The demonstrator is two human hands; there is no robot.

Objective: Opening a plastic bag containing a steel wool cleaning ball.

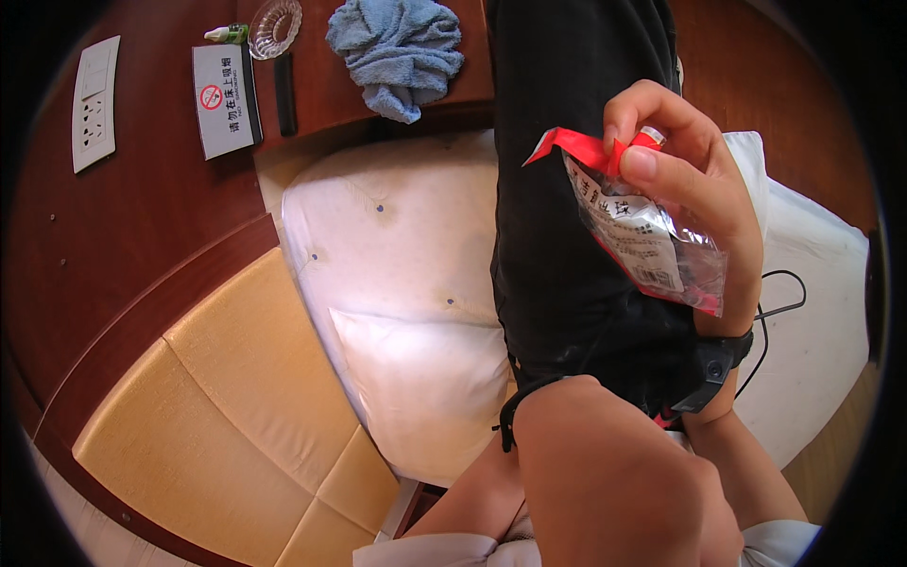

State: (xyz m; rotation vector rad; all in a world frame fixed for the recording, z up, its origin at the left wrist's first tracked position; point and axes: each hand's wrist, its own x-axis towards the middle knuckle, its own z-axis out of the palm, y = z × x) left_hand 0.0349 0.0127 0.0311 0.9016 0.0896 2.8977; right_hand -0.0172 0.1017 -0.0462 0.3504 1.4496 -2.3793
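My right hand [680, 159] pinches the red top edge of a clear plastic packet [631, 227] between thumb and fingers. The packet has red borders and a white label bearing writing and a barcode. It hangs tilted over black trousers [567, 234]; its contents cannot be made out. A black wrist device [712, 372] sits on my right wrist. What looks like my left hand [616, 475] is bent back close to the camera, below the packet. A black cord band [514, 414] circles its wrist. Its fingers are hidden, so whether they hold anything cannot be seen.
At left lie a mattress [397, 220], a pillow [425, 383] and a gold padded headboard [234, 397]. A blue towel [404, 53], glass ashtray [275, 28], small green bottle [236, 33] and no-smoking sign [223, 103] rest on dark wood. A black cable [783, 310] crosses white bedding [815, 340].
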